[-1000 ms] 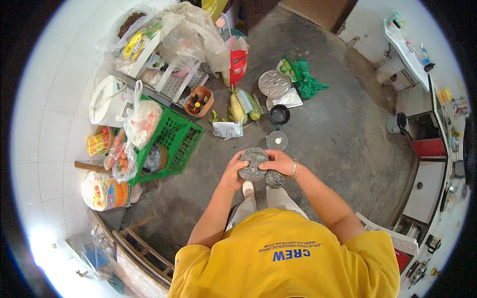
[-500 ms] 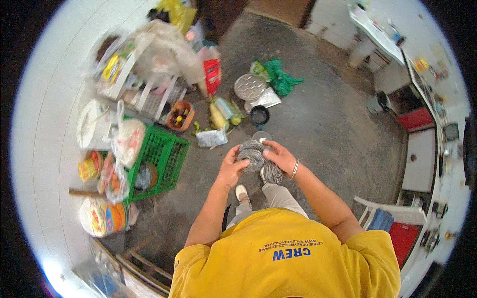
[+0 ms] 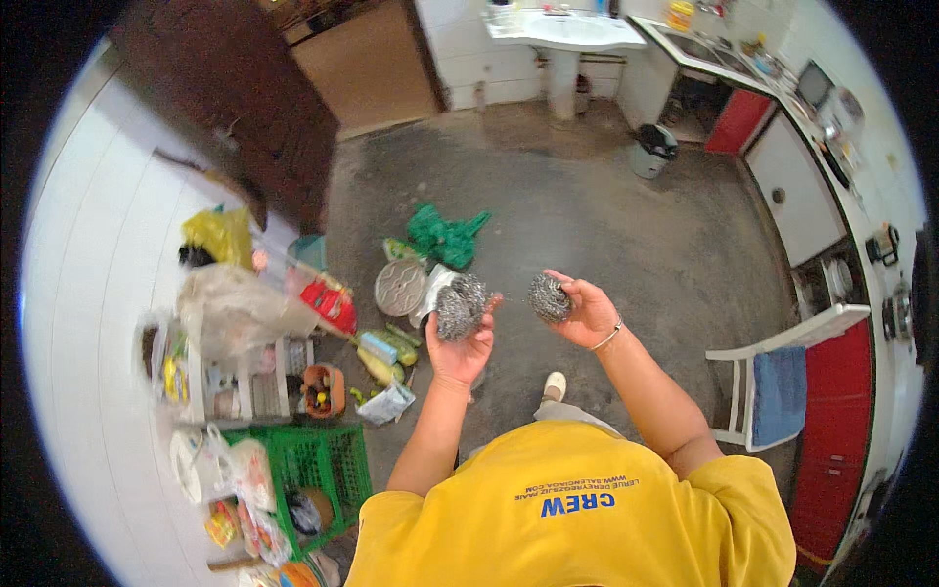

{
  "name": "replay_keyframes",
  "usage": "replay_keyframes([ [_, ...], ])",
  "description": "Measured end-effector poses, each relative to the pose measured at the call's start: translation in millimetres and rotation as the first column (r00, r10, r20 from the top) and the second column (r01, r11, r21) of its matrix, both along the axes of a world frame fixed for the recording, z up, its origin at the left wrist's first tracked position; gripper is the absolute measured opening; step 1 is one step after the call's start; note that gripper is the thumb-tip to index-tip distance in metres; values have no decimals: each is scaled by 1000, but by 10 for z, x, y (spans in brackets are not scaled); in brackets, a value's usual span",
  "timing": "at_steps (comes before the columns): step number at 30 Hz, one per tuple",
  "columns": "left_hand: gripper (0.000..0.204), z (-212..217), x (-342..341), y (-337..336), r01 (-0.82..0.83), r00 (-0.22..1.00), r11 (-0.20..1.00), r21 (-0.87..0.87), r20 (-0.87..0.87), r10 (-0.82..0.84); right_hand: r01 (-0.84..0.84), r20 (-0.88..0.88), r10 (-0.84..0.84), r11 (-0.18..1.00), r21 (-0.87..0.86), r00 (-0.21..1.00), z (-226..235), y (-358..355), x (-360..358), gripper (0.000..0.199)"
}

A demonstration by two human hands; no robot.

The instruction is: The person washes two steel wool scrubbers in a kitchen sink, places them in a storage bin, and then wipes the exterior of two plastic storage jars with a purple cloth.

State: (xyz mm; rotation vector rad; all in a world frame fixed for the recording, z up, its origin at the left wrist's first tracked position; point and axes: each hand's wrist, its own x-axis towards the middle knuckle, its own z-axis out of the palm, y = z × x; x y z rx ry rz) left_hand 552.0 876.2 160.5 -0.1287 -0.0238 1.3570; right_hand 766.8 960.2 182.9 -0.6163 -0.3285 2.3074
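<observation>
From the yellow shirt, I see the left hand at eleven o'clock, half-curled around a larger steel scourer, possibly two bunched together. The right hand, at twelve, grips a smaller scourer. A green crate sits at nine.

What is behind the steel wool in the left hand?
Part of a flat white thing shows behind the steel wool; what lies fully covered cannot be seen.

We wear a yellow shirt with short sleeves and blue lettering; past its right sleeve, a thin silvery bracelet; past its hem, pale trousers and a cream shoe.
</observation>
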Motion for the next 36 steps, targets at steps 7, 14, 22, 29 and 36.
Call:
replay_keyframes([
  [7, 61, 205, 902, 1320, 47, 975, 992, -114, -209, -71, 94, -121, -90, 995, 30, 989, 117, 912, 1140, 31],
  [14, 56, -92, 1003, 2739, -6, 958, 954, -300, -275, -80, 572, -443, -533, 818, -55, 720, 68, 1507, 2469, 32],
  [22, 64, -315, 1725, 4144, 235, 914, 934, -268, -267, -306, 671, -126, -672, 739, -57, 729, -64, 2601, 2841, 32],
  [29, 63, -232, 2362, 5572, 376, 856, 895, -239, -280, -434, 677, 156, -740, 665, 315, 654, 452, 3862, 3033, 58],
  [36, 63, -52, 3191, 6499, 515, 803, 844, -150, -259, -536, 646, 150, -765, 617, 450, 626, 524, 4728, 3431, 59],
])
